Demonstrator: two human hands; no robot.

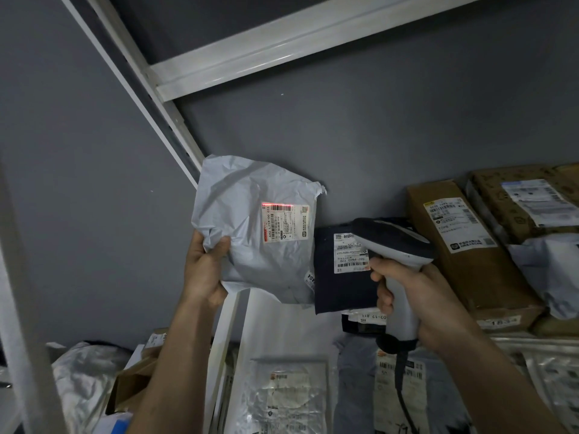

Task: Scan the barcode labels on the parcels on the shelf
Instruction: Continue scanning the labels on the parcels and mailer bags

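Note:
My left hand [205,270] grips the lower left corner of a crumpled grey poly-bag parcel [247,258] and holds it upright above the shelf. Its white barcode label [286,222] faces me, with a red scan line across the top barcode. My right hand [410,296] grips the handle of a white and dark handheld barcode scanner [394,242], whose head points left toward that label. A dark navy parcel [341,292] with its own white label [349,253] leans just behind the scanner.
Brown cardboard boxes [463,245] with labels and a grey bag [551,264] fill the shelf to the right. White shelf posts and a beam [250,57] cross above. Several more bagged parcels [288,396] lie on the shelf below. The scanner's cable [404,386] hangs down.

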